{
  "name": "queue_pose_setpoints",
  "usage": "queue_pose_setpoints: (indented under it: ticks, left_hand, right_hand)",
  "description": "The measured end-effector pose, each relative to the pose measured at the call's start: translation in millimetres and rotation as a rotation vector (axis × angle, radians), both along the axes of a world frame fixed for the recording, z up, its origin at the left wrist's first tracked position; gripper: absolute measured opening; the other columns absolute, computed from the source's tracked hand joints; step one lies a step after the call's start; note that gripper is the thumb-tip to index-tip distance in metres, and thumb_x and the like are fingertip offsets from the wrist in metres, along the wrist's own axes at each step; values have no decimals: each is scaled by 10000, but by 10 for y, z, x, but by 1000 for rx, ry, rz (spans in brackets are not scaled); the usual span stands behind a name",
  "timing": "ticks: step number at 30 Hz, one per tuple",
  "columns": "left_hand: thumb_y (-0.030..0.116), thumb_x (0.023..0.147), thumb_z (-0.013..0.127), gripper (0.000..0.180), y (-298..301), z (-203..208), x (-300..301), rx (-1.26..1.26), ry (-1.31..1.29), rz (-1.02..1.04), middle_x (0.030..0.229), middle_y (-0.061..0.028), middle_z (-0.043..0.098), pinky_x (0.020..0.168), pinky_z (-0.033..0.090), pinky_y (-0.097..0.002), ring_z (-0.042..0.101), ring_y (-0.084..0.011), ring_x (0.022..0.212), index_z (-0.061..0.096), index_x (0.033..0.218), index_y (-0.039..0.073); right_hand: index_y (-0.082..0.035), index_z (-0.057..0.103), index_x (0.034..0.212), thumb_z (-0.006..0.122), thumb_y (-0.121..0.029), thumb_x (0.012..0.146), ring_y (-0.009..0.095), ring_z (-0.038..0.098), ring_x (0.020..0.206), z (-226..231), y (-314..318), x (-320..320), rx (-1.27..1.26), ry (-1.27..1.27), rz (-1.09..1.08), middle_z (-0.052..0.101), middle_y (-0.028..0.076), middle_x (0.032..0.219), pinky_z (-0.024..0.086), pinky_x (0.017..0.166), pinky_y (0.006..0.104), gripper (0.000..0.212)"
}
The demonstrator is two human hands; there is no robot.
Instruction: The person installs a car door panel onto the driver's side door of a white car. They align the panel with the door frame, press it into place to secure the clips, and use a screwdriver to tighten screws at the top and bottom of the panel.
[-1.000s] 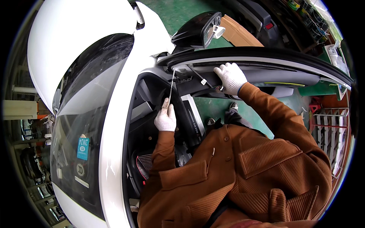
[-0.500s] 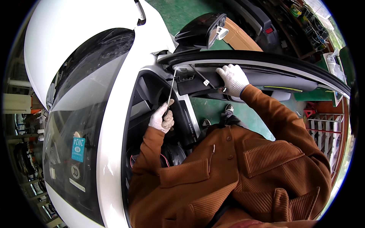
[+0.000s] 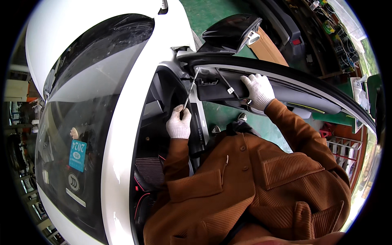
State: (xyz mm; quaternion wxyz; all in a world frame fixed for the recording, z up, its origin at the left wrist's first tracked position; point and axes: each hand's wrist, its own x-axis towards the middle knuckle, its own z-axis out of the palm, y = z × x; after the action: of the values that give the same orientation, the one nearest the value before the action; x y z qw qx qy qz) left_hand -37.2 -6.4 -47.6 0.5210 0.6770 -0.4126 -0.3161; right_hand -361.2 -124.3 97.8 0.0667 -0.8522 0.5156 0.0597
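My left hand, in a white knitted glove, pinches a long thin metal rod between thumb and fingers. Its handle end is hidden in the glove. The rod slants up to the front corner of the open car door, its tip against the light strip there. My right hand, gloved alike, is closed over the top edge of the dark door trim panel. Left of it, a black cable with a white connector crosses the panel's front end. More small wires show under the right hand.
The white car's windshield and pillar stand on my left. Beyond the door is the black side mirror, with a flat cardboard piece behind it. A rack stands at the right. The floor is green.
My left hand has turned and shifted slightly right, now pinching the rod with its fingertips. The right hand keeps its hold on the panel. The whole view has shifted a little.
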Motion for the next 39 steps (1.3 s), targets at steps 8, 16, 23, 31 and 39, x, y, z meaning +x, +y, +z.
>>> queue_pose_setpoints:
  ticks: [8,16,23,31,39]
  left_hand:
    - [326,1078,664,336,-92,744,213,451,529,-230,681,23,589,465,357,-257,431,-63,443,687,1238,31]
    - [494,1168,370,573,-124,420,512,482,1462,-622,626,-6,540,431,331,-286,356,-95,360,601,1385,17]
    - [398,1177,377,454,-98,539,278,498,1246,-422,495,30,386,359,277,-289,282,-103,317,661,1284,61]
    - [295,1131,546,309,-8,648,20,335,805,-306,544,3,512,332,315,-280,371,-106,335,666,1237,31]
    - [263,1072,659,202,2,685,-227,301,383,-104,566,37,495,349,259,-244,374,-54,388,696,1129,73]
  right_hand:
    - [-82,598,1401,924,-436,753,335,645,1112,31,-2,11,0,40,-17,676,148,1150,492,937,453,808]
    - [-103,672,1265,883,-411,782,307,662,1113,-140,-6,-108,-84,-88,-10,695,139,1132,506,923,434,610]
    - [-91,681,1288,881,-504,801,291,666,1116,-174,72,-145,-25,-48,-41,698,135,1144,496,944,418,669]
    - [-83,695,1253,865,-553,805,288,669,1112,-175,116,-156,-47,-44,-39,706,135,1124,499,936,415,671]
    - [-91,699,1249,847,-582,806,286,670,1111,-211,129,-123,-45,-17,-32,711,138,1135,507,929,414,678]
